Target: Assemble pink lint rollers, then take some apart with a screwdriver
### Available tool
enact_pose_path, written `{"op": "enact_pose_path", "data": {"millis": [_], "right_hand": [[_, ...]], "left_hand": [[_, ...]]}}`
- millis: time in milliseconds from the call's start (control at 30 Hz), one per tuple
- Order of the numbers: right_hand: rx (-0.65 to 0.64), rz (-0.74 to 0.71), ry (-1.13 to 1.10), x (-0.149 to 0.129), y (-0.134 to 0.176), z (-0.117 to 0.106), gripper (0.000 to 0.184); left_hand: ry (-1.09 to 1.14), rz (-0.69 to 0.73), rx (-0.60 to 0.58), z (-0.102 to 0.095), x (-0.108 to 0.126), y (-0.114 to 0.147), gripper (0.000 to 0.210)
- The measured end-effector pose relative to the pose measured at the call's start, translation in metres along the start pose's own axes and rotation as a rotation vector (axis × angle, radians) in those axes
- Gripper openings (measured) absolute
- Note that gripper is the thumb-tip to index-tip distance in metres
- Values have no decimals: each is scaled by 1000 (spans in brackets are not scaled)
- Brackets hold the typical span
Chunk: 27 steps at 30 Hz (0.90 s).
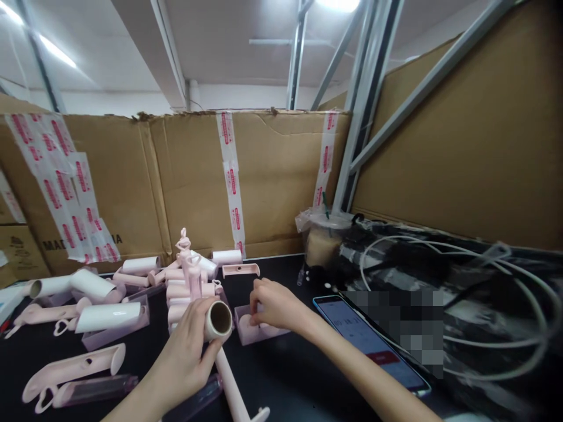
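Two bare hands are over the black table (299,381). The left hand (189,343) has fingers curved around a paper roll (219,321), which is held near the pale purple box (253,337). The right hand (273,302) bends its fingers into this box, beside pink pieces; I cannot tell if they grip. The cardboard (189,176) reads "MAD" and "IA", with tape (64,187) between. One plastic cup (323,245) contains a light-brown drink.

Left fingers (211,356) hold a hollow roll (219,320); right fingers (254,298) reach into a pink tray (248,336), a phone (373,342) to their right.
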State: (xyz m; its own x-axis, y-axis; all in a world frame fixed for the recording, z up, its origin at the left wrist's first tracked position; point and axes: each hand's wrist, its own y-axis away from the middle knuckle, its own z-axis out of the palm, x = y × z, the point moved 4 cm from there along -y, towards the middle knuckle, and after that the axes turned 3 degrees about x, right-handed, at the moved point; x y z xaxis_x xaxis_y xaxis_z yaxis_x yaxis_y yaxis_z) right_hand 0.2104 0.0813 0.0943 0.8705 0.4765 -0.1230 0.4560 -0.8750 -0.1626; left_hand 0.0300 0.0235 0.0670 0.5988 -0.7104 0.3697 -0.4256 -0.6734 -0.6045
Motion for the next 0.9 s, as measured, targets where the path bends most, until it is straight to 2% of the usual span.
{"op": "enact_pose_path", "data": {"millis": [67,167,233,300,500,667,900], "right_hand": [[57,-7,-114,3,5,-12,15],[139,-31,-597,1,10,-25,28],[119,-38,-971,-6,11,-24,33],[58,-19,-1160,-16,11,-15,34],[-19,60,-1391,-29,7,11,37],[-196,142,-1493,-31,10,20,36],[-369,109,-1665,-35,13,25,33]], "left_hand": [[-24,-9,19,-1,-1,-1,46],[-69,-16,88,-3,-2,-1,55],[-98,-4,102,-2,-2,0,59],[-112,24,78,0,0,1,63],[-66,143,14,0,5,3,56],[-35,107,-70,1,4,2,50],[-16,117,-87,1,8,3,51]]}}
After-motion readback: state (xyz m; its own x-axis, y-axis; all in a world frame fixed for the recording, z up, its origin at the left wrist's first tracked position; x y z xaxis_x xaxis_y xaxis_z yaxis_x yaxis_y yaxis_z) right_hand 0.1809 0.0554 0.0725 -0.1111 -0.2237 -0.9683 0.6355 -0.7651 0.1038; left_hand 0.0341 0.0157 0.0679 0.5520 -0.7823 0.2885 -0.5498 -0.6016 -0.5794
